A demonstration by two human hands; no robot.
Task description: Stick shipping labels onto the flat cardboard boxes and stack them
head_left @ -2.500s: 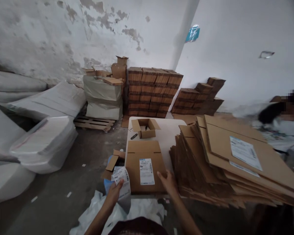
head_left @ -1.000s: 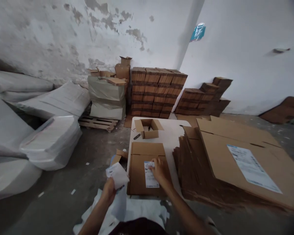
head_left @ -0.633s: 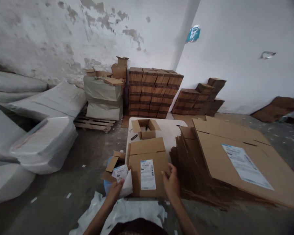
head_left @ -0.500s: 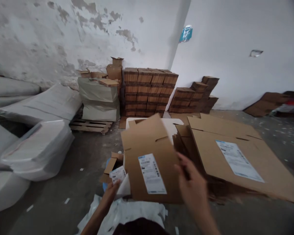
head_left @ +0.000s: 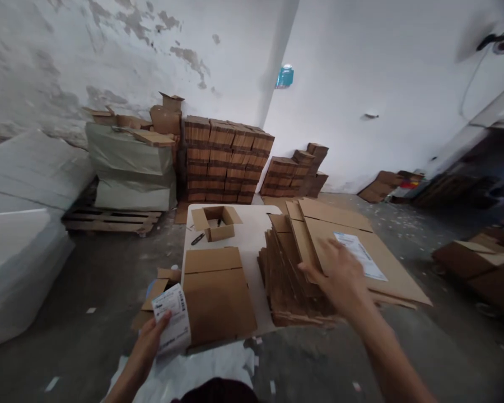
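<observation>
Dark item (head_left: 219,223) in open box (head_left: 222,233), left hand (head_left: 149,338) pinching labels (head_left: 175,320), right hand (head_left: 345,279) splayed

Ahead of you, a white wall (head_left: 126,61) with flaking grey patches meets a smoother wall (head_left: 361,61), where a teal patch (head_left: 284,77) shows near the corner. Cardboard bundles (head_left: 229,159) stand stacked against them; to your left, a covered pile (head_left: 130,162) sits on a wooden pallet (head_left: 111,220). Your white bench (head_left: 251,242) stands on a grey floor (head_left: 105,280) strewn with pale scraps (head_left: 91,310), in dim light.
</observation>
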